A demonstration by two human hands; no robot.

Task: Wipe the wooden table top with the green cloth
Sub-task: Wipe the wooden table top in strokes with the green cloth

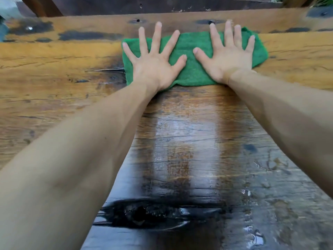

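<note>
A green cloth (191, 69) lies flat, folded into a wide strip, near the far edge of the wooden table top (54, 83). My left hand (155, 60) presses down on the cloth's left half with fingers spread and straight. On the right half, my right hand (228, 56) presses the same way, fingers splayed. Both arms are stretched far forward. A wet, shiny dark band (189, 141) runs on the wood from the cloth back toward me.
The table's far edge (180, 17) lies just beyond my fingertips, with a dark wooden bench or beam (144, 4) behind it. A large black knot (144, 213) marks the near wood. Drier orange wood spreads to the left and right.
</note>
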